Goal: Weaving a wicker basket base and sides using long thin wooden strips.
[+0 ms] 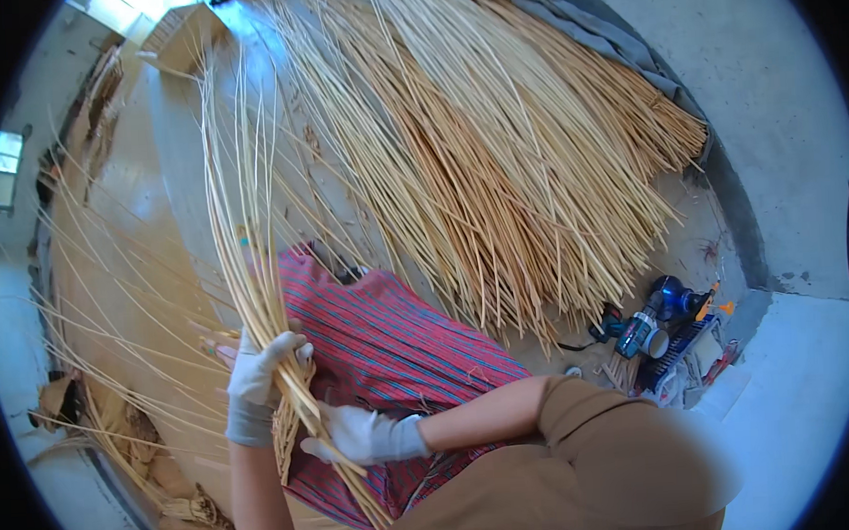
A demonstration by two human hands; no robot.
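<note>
My left hand [259, 374], in a white and grey glove, is closed around a bundle of long pale cane strands [250, 254] that fan out upward. Lower on the same bundle, my right hand [351, 437], gloved the same way, has its fingers wrapped at the strands. A short woven cane part [287, 432] hangs beside the bundle, partly hidden by it. A red striped cloth [390, 342] lies beneath my hands and the strands.
Long cane rods [516, 185] lie in heaps ahead and right, beside grey cloth [585, 26]. A cordless drill [641, 336] and other tools lie at the right. A cardboard box [182, 37] stands at the back; loose strands [119, 420] and scraps lie at the left.
</note>
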